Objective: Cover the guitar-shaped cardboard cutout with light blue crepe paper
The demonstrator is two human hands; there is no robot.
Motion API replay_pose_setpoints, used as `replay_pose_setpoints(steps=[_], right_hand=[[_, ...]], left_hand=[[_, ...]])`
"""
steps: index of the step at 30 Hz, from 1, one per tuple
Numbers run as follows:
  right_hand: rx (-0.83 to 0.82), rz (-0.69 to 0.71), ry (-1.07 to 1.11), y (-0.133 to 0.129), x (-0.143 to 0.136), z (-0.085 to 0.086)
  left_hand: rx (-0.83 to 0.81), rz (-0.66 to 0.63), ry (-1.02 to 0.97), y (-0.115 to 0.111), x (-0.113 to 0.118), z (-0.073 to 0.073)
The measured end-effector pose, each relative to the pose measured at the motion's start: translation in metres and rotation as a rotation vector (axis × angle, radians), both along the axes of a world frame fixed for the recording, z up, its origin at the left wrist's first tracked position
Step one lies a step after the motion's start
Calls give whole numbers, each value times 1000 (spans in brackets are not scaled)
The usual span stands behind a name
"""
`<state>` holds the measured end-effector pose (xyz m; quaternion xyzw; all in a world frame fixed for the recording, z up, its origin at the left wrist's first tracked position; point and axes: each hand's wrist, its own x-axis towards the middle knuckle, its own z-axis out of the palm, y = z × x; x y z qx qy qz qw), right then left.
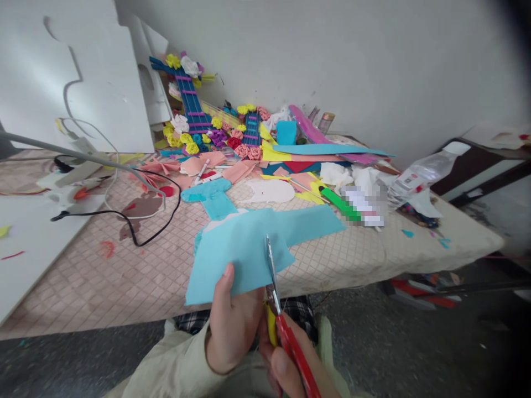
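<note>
A light blue paper sheet [236,254] is pinched in my left hand [232,320], with the thumb on top near its lower edge. My right hand [290,354] grips red-handled scissors [284,320]. Their blades reach the right part of the sheet, and one blade shows above it. Behind the held sheet, another light blue strip [313,224] extends to the right. A guitar-like light blue piece [218,202] lies on the table, partly hidden under the sheet.
Paper scraps, a green cutter [340,204] and a plastic bottle [423,171] lie beyond the hands. Flower-decorated blue guitars [193,105] lean at the wall. A black cable [141,243] and white board [45,243] are left on the patterned tablecloth [136,282].
</note>
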<state>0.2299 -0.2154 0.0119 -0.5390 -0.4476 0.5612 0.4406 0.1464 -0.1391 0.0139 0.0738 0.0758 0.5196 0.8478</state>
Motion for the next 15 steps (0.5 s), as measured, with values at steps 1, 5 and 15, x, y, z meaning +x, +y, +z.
replay_pose_setpoints(steps=[1,5,15], right_hand=[[-4,6,6,0,0,0],[37,9,-5,1,-1,-1],[7,-16,-54,-2,1,-5]], left_hand=[[-15,21,-3,0,-1,-3],[-22,56,-19,-2,-4,-11],[10,72,-50,-1,0,-8]])
